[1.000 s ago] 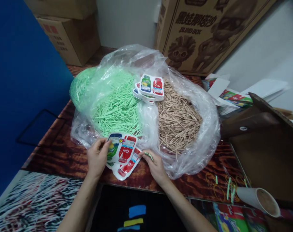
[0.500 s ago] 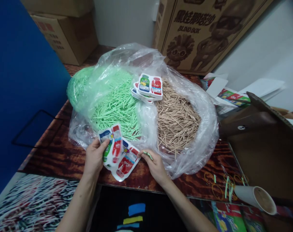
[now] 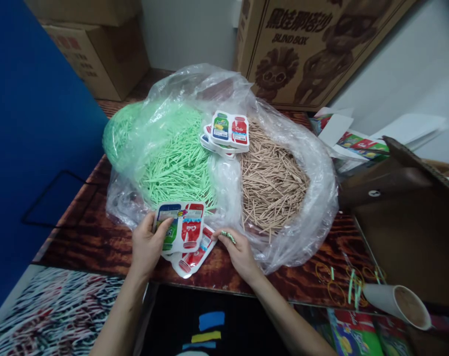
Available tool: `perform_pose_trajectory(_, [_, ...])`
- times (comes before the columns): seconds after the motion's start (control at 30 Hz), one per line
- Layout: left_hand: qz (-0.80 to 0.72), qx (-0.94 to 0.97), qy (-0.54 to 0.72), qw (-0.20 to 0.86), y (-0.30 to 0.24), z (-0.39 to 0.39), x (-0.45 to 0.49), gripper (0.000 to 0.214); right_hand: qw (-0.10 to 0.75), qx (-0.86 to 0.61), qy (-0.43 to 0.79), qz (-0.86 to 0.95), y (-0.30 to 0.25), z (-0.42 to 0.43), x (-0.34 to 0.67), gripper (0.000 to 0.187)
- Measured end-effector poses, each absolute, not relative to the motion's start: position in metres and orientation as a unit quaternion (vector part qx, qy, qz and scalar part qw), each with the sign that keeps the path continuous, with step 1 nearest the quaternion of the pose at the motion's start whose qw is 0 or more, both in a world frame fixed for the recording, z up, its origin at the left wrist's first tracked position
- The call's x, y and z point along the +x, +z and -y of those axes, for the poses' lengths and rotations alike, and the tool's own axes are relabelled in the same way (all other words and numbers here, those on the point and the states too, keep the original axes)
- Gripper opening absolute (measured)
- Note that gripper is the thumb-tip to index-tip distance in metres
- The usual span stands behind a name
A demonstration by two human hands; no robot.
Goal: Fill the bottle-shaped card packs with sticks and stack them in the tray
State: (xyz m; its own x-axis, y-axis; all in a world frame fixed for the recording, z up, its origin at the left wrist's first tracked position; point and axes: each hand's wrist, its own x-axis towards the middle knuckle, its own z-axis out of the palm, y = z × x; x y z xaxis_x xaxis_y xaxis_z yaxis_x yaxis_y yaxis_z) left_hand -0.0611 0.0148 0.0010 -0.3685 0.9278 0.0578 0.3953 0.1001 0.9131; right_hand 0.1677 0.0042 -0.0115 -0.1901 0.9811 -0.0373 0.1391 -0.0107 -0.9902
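My left hand (image 3: 148,247) pinches the left side of a die-cut printed card (image 3: 191,228) showing a green bottle and a red Cola bottle. Beneath it is a second Cola card (image 3: 195,258), fanned out to the lower right. My right hand (image 3: 239,254) is closed round a small bunch of green sticks (image 3: 229,237), and its thumb and forefinger meet the lower card's right edge. Beyond the hands, a clear plastic bag (image 3: 226,188) bears a heap of green paper sticks (image 3: 180,163) and a heap of brown sticks (image 3: 272,183). A stack of similar cards (image 3: 230,132) rests between the heaps.
Cardboard boxes (image 3: 98,59) stand at the back left, and a large printed carton (image 3: 287,54) at the back right. Along the right lie an open box (image 3: 402,212), a tipped paper cup (image 3: 380,296), and several rubber bands (image 3: 336,292). A blue panel (image 3: 35,123) borders the left.
My left hand has turned the upper card more upright and shifted it right, so it covers more of the lower card. My right hand stays nearly in place with the green sticks.
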Motion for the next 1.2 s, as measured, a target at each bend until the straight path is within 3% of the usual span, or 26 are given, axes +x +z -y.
perform_pose_trajectory(0.23, [-0.653,0.515,0.486,0.269,0.002,-0.005,-0.051,0.020,0.408,-0.487,0.521,0.570,-0.005,-0.004,0.172,0.019])
perform_pose_trajectory(0.43, [-0.586,0.565,0.488,0.315,0.009,-0.004,-0.037,0.020,0.401,-0.490,0.502,0.589,0.003,-0.009,0.178,0.020])
perform_pose_trajectory(0.57, [-0.547,0.591,0.481,0.346,0.003,-0.001,-0.024,0.017,0.464,-0.494,0.518,0.522,0.022,-0.027,0.185,0.017])
perform_pose_trajectory(0.7, [-0.517,0.611,0.464,0.380,0.003,0.002,-0.011,0.016,0.535,-0.422,0.631,0.371,0.050,-0.058,0.186,0.016])
perform_pose_trajectory(0.93, [-0.483,0.635,0.435,0.418,0.008,0.005,-0.001,0.021,0.409,-0.332,0.814,0.247,0.065,-0.085,0.162,0.010])
perform_pose_trajectory(1.2, [-0.495,0.587,0.465,0.441,0.005,0.006,-0.006,0.021,0.317,-0.379,0.804,0.331,0.057,-0.068,0.151,0.019])
